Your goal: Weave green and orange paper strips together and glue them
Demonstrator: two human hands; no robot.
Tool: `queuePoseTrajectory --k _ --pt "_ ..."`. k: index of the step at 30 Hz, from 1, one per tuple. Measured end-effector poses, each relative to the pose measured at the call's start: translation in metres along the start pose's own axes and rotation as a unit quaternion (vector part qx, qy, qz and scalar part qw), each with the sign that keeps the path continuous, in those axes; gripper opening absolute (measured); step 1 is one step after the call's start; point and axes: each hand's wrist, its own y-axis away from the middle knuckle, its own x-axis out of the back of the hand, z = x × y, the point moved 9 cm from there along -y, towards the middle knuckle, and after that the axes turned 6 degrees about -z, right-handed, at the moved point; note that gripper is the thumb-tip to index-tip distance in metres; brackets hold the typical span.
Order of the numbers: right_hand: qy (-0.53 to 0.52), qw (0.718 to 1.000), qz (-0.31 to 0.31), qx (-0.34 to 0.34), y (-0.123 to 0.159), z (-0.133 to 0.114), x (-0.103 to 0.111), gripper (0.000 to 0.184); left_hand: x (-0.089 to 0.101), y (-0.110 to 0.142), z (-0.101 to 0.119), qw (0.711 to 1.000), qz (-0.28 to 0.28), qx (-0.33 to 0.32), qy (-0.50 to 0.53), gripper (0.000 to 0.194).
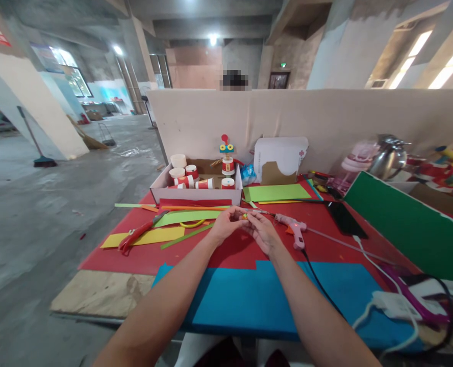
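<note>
Close together above the red table sheet (226, 255), both hands pinch one small yellow-green and orange piece (245, 217), which looks like paper. My left hand (225, 224) closes on it from the left with thumb and fingertips. From the right, the fingertips of my right hand (263, 233) meet it; they partly hide its shape. Right of my hands lies a pink glue gun (293, 228) with a small lit light. To the left are red-handled scissors (140, 232), a yellow paper strip (146, 237), a green paper strip (192, 216) and a curved yellow piece (193, 224).
A white box (196, 197) with several paper cups and a cup figure (227, 158) stands behind my hands. Green paper sheets (276, 192), a phone (347, 219) and a green panel (406, 227) lie rightward. Cables and a power strip (395, 305) occupy the front right; blue paper (226, 300) covers the near edge.
</note>
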Motion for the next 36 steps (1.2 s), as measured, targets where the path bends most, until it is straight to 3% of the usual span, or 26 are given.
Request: queuePoseTrajectory --k 6,15,23,28,36 --pt "0.001 1.0 0.001 -0.013 0.0 0.002 0.0 0.029 0.005 0.0 -0.005 1.0 0.021 0.012 -0.001 0.028" --pt "0.04 0.999 -0.003 0.03 0.002 -0.005 -0.005 0.031 0.012 -0.003 -0.014 0.998 0.055 0.019 -0.013 0.025" --pt "0.06 0.997 0.023 0.037 0.003 -0.011 0.0 0.034 0.001 -0.002 -0.014 0.998 -0.001 0.046 0.032 0.033" --pt "0.073 0.996 0.035 0.035 0.005 -0.012 -0.001 0.031 0.004 -0.002 -0.017 0.999 0.007 0.048 0.021 0.031" --pt "0.08 0.995 0.042 0.05 0.002 -0.013 0.004 0.035 0.004 -0.002 -0.017 0.992 0.014 0.037 0.123 0.031"
